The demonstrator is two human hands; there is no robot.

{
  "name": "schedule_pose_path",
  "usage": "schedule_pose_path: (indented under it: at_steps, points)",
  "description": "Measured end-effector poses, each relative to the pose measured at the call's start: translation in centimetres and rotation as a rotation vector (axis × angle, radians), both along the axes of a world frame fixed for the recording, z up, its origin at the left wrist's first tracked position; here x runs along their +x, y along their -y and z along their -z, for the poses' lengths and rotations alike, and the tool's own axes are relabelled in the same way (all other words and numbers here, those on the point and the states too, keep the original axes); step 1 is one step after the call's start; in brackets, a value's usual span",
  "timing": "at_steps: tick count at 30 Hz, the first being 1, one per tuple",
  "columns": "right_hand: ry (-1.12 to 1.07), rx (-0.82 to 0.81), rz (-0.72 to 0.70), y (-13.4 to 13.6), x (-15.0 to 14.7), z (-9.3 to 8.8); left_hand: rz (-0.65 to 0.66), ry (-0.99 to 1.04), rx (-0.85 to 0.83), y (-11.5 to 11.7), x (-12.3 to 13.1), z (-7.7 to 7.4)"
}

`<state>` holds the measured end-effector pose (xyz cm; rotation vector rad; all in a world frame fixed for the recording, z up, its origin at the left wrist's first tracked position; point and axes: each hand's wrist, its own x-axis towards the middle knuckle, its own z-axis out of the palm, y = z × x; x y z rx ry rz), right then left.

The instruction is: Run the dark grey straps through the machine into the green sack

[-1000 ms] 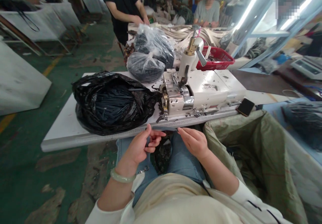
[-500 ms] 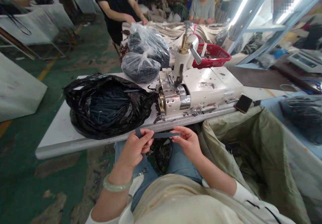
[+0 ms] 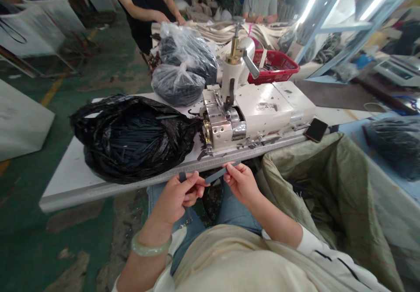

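Strip of dark grey, lower centre of the frame, just before the table edge, left hand pinching one end, right hand pinching the other, black bag centre left, white machine at centre.

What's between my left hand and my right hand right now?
A dark grey strip spans the gap, seen in the head view. The left hand pinches it near one end, and the right hand holds the other end.
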<state>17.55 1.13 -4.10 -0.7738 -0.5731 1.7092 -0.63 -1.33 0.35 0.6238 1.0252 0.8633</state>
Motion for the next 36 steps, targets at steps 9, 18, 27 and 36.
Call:
schedule_pose_path:
  at_steps: [9,18,27,36]
  points:
    - [0.025,-0.022,0.026,-0.2,-0.1,0.3,0.097,-0.091,0.030,-0.2,0.6,1.0]
    - [0.064,0.009,-0.036,-0.4,0.2,0.4,0.267,-0.032,0.000,0.1,1.6,1.3]
    - [0.005,0.129,-0.147,-0.4,0.6,0.3,0.198,0.006,-0.045,0.0,3.0,2.2]
    - [-0.003,0.083,-0.158,-0.9,1.0,0.0,0.156,-0.009,-0.014,0.1,2.4,1.3]
